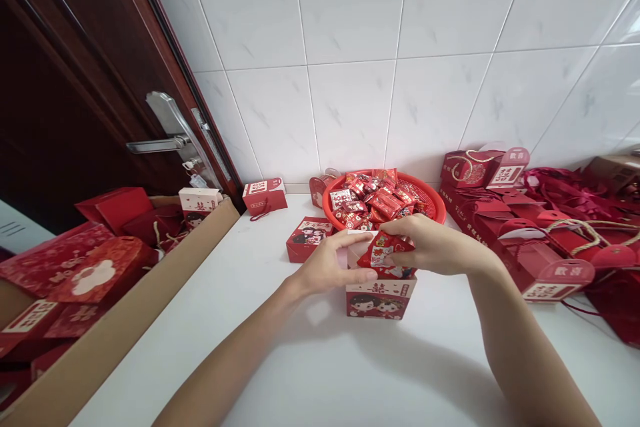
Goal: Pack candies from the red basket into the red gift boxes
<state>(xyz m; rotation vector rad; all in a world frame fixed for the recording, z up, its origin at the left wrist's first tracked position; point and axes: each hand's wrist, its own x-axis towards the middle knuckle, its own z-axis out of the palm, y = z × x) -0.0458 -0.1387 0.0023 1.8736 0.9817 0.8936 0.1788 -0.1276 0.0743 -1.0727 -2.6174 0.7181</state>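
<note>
A small red and cream gift box (pixel 379 300) with cartoon figures on its front stands upright on the white table, its top open. My left hand (pixel 333 263) is closed around the left side of the box near the rim. Above the opening, my right hand (pixel 435 247) pinches a red candy packet (pixel 381 251) with white lettering. Other red wrappers show at the box's mouth, partly covered by my fingers. Just behind is a round red plastic basket (pixel 434 203) heaped with wrapped candies (pixel 383 201).
A cardboard carton (pixel 135 280) full of red boxes runs along the left. Rows of red gift boxes (pixel 545 267) with rope handles stand at right. Small boxes (pixel 265 197) sit by the tiled wall (pixel 350 107). A dark wooden door (pixel 95 73) is at left.
</note>
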